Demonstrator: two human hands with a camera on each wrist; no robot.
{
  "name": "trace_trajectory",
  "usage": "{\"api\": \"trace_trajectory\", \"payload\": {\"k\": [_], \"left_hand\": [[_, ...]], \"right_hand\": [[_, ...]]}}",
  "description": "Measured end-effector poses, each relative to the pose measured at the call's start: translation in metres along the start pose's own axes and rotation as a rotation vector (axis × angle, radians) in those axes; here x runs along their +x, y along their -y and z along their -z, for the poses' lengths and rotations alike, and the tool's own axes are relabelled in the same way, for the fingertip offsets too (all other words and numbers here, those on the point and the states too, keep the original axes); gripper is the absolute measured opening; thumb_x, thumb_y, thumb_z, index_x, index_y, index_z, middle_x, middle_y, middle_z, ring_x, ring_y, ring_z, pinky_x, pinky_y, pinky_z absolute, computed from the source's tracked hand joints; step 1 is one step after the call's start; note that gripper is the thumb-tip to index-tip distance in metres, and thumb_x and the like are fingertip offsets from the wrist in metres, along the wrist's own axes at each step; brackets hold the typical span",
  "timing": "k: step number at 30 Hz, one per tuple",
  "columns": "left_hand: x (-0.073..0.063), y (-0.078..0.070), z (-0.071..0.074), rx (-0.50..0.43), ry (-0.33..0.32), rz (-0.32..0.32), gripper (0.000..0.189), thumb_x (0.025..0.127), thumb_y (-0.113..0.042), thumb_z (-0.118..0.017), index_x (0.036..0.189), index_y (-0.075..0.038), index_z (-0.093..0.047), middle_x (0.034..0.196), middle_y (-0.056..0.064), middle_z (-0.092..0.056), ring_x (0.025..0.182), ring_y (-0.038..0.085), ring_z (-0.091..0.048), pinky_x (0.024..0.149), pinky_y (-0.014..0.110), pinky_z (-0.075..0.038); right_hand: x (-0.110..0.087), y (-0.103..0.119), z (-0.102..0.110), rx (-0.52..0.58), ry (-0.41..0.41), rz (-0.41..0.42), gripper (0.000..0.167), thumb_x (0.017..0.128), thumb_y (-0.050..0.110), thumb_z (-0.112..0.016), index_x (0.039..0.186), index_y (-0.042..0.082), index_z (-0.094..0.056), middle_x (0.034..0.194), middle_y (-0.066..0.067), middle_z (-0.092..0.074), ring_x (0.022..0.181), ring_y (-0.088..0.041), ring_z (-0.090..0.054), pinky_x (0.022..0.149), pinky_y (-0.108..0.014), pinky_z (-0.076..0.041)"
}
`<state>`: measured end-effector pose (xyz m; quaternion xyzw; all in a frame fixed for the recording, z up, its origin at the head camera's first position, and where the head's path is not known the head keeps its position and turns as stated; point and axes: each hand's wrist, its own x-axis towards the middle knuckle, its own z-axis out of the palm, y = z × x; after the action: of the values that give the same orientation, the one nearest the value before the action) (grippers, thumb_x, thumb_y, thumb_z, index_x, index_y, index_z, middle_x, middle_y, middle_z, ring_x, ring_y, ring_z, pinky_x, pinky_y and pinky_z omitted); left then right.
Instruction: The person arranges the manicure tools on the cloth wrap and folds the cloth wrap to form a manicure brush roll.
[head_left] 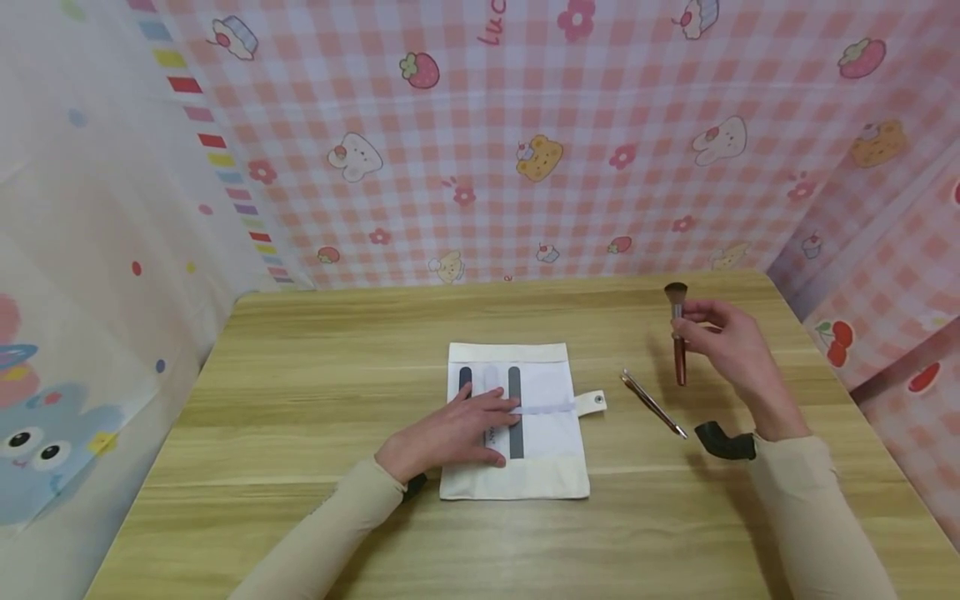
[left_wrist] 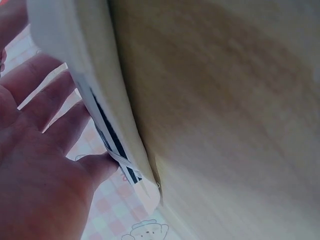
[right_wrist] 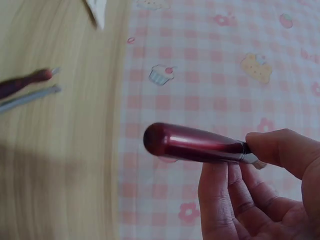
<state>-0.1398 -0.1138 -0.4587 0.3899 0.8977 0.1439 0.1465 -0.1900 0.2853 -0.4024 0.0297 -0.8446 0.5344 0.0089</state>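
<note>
A makeup brush (head_left: 679, 354) with dark bristles and a glossy red-brown handle is pinched between the thumb and fingers of my right hand (head_left: 731, 342). It is held bristles up above the table's right side; the rounded handle end (right_wrist: 160, 140) faces the right wrist camera. My left hand (head_left: 453, 429) rests with spread fingers on an opened white fabric case (head_left: 551, 437). Under its elastic band lie a dark strip (head_left: 466, 377), a pale item (head_left: 491, 377) and a grey strip (head_left: 516, 442) shaped like nail files, partly covered by the hand.
Two slim tools (head_left: 651, 402), one reddish-brown and one silvery, lie side by side between the case and my right hand. A snap tab (head_left: 591, 403) sticks out from the case's right side. A patterned cloth (head_left: 480, 217) hangs behind the wooden table (head_left: 337, 350).
</note>
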Motion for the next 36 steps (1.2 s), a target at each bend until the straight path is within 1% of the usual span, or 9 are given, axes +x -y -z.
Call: {"api": "trace_trajectory", "payload": {"k": [4, 8, 12, 23, 26, 31, 34, 36], "left_hand": [[0.001, -0.001, 0.000, 0.000, 0.004, 0.008, 0.067, 0.091, -0.043, -0.079, 0.148, -0.013, -0.059, 0.162, 0.001, -0.044, 0.155, 0.025, -0.028, 0.124, 0.062, -0.013], [0.001, -0.001, 0.000, 0.002, 0.002, 0.008, 0.067, 0.091, -0.043, -0.079, 0.148, -0.013, -0.059, 0.161, 0.001, -0.044, 0.155, 0.025, -0.028, 0.124, 0.062, -0.013], [0.001, -0.001, 0.000, 0.004, 0.000, 0.008, 0.067, 0.091, -0.042, -0.079, 0.147, -0.013, -0.060, 0.161, 0.002, -0.045, 0.155, 0.026, -0.028, 0.124, 0.062, -0.013], [0.001, -0.002, 0.000, -0.014, 0.013, 0.025, 0.067, 0.091, -0.041, -0.079, 0.148, -0.013, -0.059, 0.162, 0.001, -0.044, 0.155, 0.025, -0.027, 0.125, 0.061, -0.012], [0.001, -0.002, 0.000, -0.020, 0.015, 0.028, 0.067, 0.091, -0.041, -0.079, 0.148, -0.013, -0.059, 0.162, 0.001, -0.044, 0.155, 0.024, -0.027, 0.125, 0.060, -0.011], [0.002, -0.002, 0.001, -0.023, 0.018, 0.036, 0.067, 0.091, -0.041, -0.080, 0.148, -0.013, -0.059, 0.162, 0.001, -0.044, 0.155, 0.024, -0.026, 0.125, 0.061, -0.011], [0.003, -0.002, 0.000, -0.021, 0.023, 0.043, 0.067, 0.090, -0.041, -0.080, 0.148, -0.014, -0.059, 0.162, 0.000, -0.043, 0.155, 0.023, -0.026, 0.125, 0.060, -0.010], [0.003, -0.002, 0.000, -0.020, 0.024, 0.046, 0.067, 0.090, -0.041, -0.080, 0.148, -0.014, -0.059, 0.163, 0.000, -0.043, 0.155, 0.023, -0.026, 0.125, 0.060, -0.010]], "right_hand": [[0.000, 0.008, -0.006, 0.046, -0.002, 0.017, 0.051, 0.104, 0.021, -0.064, 0.140, -0.010, -0.048, 0.111, -0.002, -0.060, 0.092, 0.003, -0.066, 0.081, -0.019, -0.059], [0.000, 0.016, -0.013, 0.096, 0.006, 0.038, 0.049, 0.104, 0.019, -0.064, 0.138, -0.011, -0.049, 0.113, -0.005, -0.059, 0.093, -0.001, -0.068, 0.082, -0.021, -0.059], [0.001, 0.022, -0.021, 0.140, 0.012, 0.038, 0.048, 0.104, 0.019, -0.064, 0.138, -0.011, -0.048, 0.114, -0.006, -0.059, 0.093, -0.002, -0.068, 0.082, -0.022, -0.060], [0.006, 0.035, -0.050, 0.260, 0.030, 0.053, 0.047, 0.102, 0.010, -0.063, 0.138, -0.015, -0.043, 0.116, -0.016, -0.055, 0.091, -0.007, -0.069, 0.082, -0.026, -0.061], [0.008, 0.038, -0.057, 0.276, 0.045, 0.046, 0.049, 0.103, 0.009, -0.062, 0.142, -0.013, -0.040, 0.118, -0.017, -0.055, 0.090, -0.008, -0.069, 0.083, -0.027, -0.061], [0.010, 0.040, -0.070, 0.264, 0.079, 0.035, 0.054, 0.104, 0.011, -0.060, 0.149, -0.008, -0.037, 0.122, -0.023, -0.057, 0.091, -0.009, -0.069, 0.084, -0.027, -0.061], [0.012, 0.041, -0.078, 0.253, 0.095, 0.030, 0.055, 0.104, 0.011, -0.060, 0.151, -0.006, -0.037, 0.123, -0.026, -0.057, 0.092, -0.009, -0.069, 0.085, -0.027, -0.060], [0.014, 0.041, -0.084, 0.259, 0.110, 0.027, 0.054, 0.104, 0.010, -0.059, 0.150, -0.006, -0.037, 0.122, -0.027, -0.058, 0.093, -0.012, -0.070, 0.086, -0.028, -0.060]]}}
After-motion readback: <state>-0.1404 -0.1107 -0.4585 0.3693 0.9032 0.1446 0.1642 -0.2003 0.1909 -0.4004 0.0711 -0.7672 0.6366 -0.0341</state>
